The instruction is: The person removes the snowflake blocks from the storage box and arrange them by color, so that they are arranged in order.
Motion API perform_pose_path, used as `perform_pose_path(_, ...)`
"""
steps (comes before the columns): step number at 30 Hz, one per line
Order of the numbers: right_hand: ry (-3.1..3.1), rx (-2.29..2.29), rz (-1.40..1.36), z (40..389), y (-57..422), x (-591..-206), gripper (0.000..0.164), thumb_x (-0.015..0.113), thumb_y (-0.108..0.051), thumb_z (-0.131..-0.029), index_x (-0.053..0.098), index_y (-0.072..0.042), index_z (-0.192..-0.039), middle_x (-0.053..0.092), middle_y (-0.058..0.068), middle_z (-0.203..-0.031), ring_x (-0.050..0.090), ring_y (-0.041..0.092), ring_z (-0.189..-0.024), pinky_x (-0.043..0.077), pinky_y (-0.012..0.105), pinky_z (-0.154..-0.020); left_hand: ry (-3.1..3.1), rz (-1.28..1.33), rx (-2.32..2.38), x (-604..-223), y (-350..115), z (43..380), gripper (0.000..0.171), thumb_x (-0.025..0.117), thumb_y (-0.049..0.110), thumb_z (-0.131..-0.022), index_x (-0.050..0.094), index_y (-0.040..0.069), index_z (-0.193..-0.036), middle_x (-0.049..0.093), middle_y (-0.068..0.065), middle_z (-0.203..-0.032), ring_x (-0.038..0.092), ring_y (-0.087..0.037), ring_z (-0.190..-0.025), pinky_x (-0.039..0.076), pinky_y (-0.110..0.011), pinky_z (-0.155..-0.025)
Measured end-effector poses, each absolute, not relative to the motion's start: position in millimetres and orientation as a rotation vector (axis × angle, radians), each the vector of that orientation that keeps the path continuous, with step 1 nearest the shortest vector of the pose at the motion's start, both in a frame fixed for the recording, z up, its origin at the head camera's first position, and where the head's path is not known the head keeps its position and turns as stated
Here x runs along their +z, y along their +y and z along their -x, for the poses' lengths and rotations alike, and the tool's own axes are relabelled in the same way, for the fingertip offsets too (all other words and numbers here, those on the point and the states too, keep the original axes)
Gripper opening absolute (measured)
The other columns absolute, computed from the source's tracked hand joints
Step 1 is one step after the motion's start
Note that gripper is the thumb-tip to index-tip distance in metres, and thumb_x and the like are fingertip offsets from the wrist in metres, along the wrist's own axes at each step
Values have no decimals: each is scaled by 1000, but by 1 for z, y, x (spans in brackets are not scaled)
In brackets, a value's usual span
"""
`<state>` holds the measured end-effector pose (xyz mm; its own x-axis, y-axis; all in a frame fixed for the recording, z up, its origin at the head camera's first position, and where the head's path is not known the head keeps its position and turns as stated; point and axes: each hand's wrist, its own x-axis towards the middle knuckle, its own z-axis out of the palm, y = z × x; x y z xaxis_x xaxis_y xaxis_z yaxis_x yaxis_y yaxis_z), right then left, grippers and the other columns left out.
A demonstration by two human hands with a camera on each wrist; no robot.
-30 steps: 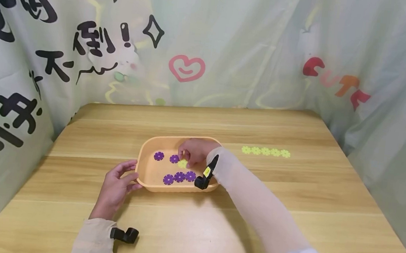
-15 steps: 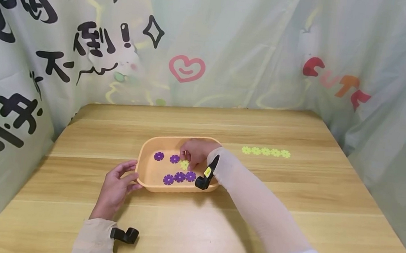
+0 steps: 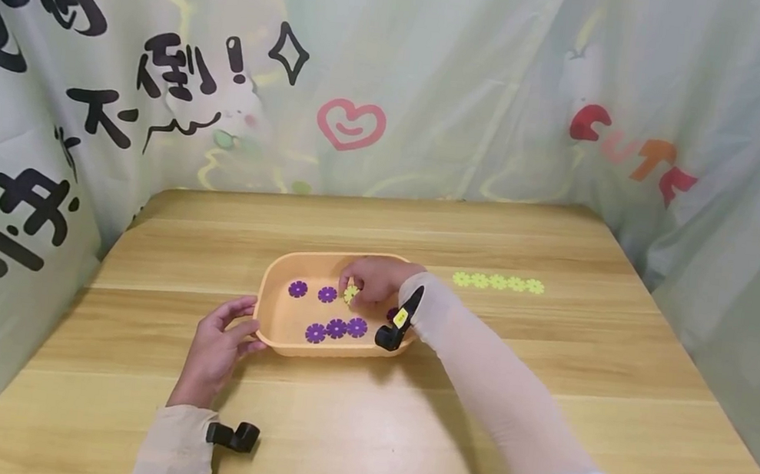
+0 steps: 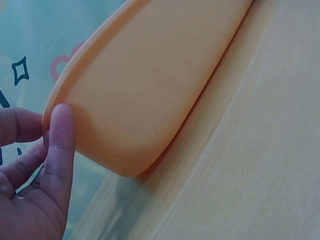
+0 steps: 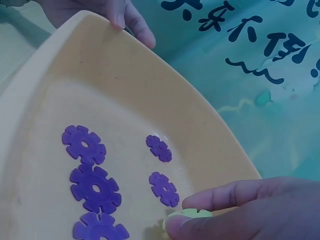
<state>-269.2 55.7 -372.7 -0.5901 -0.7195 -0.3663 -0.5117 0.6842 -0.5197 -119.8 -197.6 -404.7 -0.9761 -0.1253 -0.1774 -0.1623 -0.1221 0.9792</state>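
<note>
My left hand [image 3: 219, 344] pinches the left end of an orange plastic tray [image 3: 280, 311], the thumb [image 4: 61, 135] against the outer wall and fingers on the rim's other side. Inside the tray, my right hand [image 3: 379, 277] pinches a yellow snowflake disc [image 3: 350, 294] between thumb and index finger; the right wrist view shows the disc [image 5: 192, 213] almost edge-on. Two separate purple snowflake discs [image 3: 327, 294] lie left of these fingertips. Nearer the front wall, three more purple discs [image 3: 336, 328] lie in a line. Another purple disc [image 3: 391, 313] is partly hidden beneath the right wrist.
Right of the tray, several yellow snowflake discs [image 3: 497, 282] form a straight row on the wooden table [image 3: 359, 436]. A printed curtain [image 3: 452, 82] hangs behind the table and along both sides. Each wrist carries a small black camera [image 3: 234, 436].
The right hand has drawn the yellow disc slightly right, away from the purple disc beside it, and tipped it up. A purple disc now shows under the right wrist. The left hand keeps its grip.
</note>
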Motion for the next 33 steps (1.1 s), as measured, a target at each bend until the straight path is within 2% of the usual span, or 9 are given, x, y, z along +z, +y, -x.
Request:
perform_pose_path(5,2362,-483,988,270,59,-371,21,70,-19,-91,64,-20,-111,50,-1,-72,46,10,-61,41,21,-54,2056,348,2324,-406,-197,120,42,52,-10,-93,44,-6,-135,44,-12,-118,58,-12,-76,60,-24,-65)
perform_pose_path(13,2373,-484,997,269,65,-361,28,70,-20,-91,62,-14,-117,52,1,-74,47,12,-63,41,22,-55,2048,335,2330,-409,-196,120,42,51,-11,-93,45,-7,-134,44,-13,-118,58,-15,-78,60,-23,-65)
perform_pose_path(20,2391,-497,1007,271,67,-355,34,70,-19,-91,61,-11,-123,55,3,-79,51,13,-66,46,22,-57,2046,327,2335,-408,-199,121,42,51,-10,-94,44,-7,-135,42,-15,-120,58,-14,-77,60,-23,-65)
perform_pose_path(28,2403,-542,1016,273,75,-347,37,71,-13,-90,60,-7,-124,51,0,-64,50,11,-56,42,21,-51,2046,337,2332,-408,-200,121,42,52,-10,-94,45,-6,-134,43,-13,-119,58,-15,-77,60,-23,-65)
perform_pose_path(33,2409,-579,985,273,81,-344,38,71,-10,-89,59,-7,-126,47,-2,-61,45,10,-55,38,21,-50,2035,330,2346,-408,-200,121,42,51,-11,-93,45,-7,-134,43,-12,-117,58,-13,-75,60,-24,-64)
